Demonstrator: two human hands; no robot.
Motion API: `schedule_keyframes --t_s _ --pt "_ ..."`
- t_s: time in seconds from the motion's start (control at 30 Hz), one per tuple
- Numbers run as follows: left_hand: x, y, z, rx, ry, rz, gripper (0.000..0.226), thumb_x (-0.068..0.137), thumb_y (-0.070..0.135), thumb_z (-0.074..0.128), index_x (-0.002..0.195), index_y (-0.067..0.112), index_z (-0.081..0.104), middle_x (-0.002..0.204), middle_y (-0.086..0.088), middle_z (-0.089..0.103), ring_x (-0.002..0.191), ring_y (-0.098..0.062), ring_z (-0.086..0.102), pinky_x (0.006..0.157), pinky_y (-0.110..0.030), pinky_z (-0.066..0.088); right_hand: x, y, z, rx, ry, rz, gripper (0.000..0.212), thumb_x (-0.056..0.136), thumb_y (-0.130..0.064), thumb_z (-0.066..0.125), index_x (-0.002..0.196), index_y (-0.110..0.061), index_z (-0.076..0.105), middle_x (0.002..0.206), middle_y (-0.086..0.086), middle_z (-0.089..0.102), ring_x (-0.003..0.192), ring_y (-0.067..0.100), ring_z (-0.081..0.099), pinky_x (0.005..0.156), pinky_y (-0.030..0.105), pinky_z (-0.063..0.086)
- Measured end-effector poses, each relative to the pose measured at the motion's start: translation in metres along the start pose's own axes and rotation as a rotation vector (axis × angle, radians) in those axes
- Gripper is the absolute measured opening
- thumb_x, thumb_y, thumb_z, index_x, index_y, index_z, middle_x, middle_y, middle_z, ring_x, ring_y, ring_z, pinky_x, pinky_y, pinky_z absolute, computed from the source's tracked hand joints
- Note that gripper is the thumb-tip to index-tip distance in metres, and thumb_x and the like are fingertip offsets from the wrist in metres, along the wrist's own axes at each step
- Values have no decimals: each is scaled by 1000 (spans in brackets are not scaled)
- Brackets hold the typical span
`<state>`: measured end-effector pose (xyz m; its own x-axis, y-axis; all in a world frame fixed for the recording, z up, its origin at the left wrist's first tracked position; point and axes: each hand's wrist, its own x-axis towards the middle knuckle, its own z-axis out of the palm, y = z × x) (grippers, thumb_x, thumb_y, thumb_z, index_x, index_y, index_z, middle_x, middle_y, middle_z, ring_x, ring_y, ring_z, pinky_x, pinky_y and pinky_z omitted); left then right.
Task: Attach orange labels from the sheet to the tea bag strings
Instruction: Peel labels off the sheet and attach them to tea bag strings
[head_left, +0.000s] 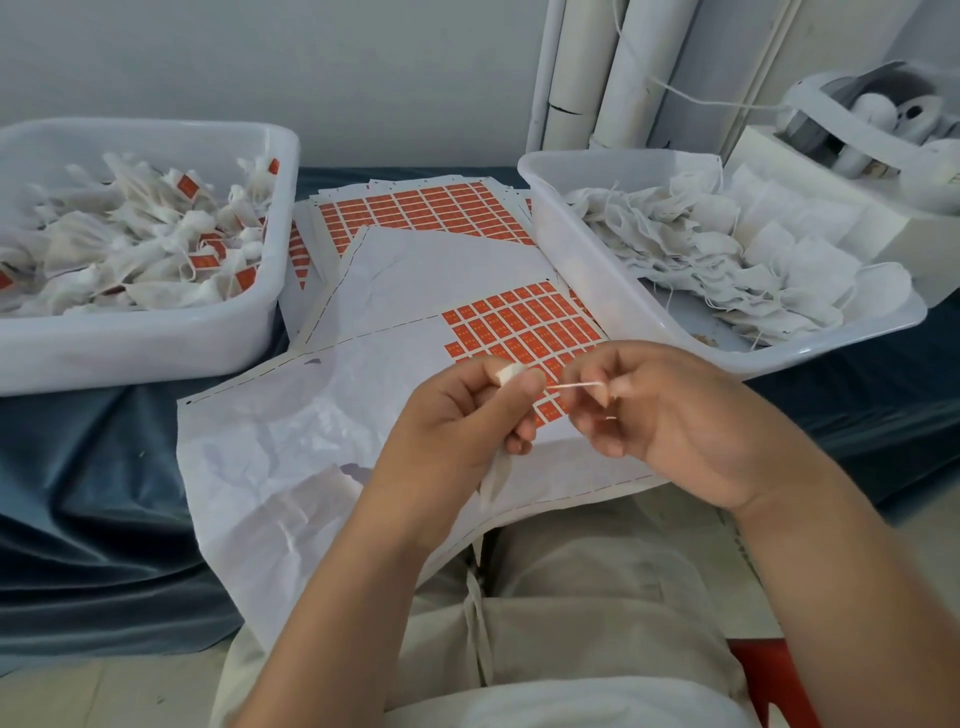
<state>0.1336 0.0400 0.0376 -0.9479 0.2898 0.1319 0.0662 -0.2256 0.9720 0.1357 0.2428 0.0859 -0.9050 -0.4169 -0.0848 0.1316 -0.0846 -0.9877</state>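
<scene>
My left hand grips a white tea bag; its top pokes out above my thumb and its body hangs below my fingers. A thin string runs from it to my right hand, which pinches the string's end between thumb and fingers. Both hands hover over a crumpled label sheet whose remaining orange labels sit in its upper right part. I cannot tell whether a label is on the string.
A white tub at left holds tea bags with orange labels. A white tub at right holds unlabelled bags. A full label sheet lies between them on blue cloth. White tubes and a machine stand at back right.
</scene>
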Motion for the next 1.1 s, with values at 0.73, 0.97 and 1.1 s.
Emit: schedule_keyframes --t_s 0.73,0.97,1.1 --pt "-4 -5 10 457 69 137 15 103 31 64 89 25 62 70 18 57 63 -3 50 60 -13 40 8 8 25 578 186 -15 6 96 -16 52 91 -14 52 78 1 49 58 13 40 53 23 40" --pt "-3 -6 10 534 179 175 28 107 33 53 82 26 62 71 10 66 58 -12 61 56 -24 48 9 10 24 632 190 -3 17 101 -11 51 86 -12 55 76 0 44 59 11 37 53 23 37" --pt "-3 -3 4 474 133 110 32 108 28 55 79 21 66 71 6 69 55 -6 59 53 -13 45 8 8 23 567 200 -45 21 103 -9 50 83 -12 56 76 0 43 60 11 37 54 23 38"
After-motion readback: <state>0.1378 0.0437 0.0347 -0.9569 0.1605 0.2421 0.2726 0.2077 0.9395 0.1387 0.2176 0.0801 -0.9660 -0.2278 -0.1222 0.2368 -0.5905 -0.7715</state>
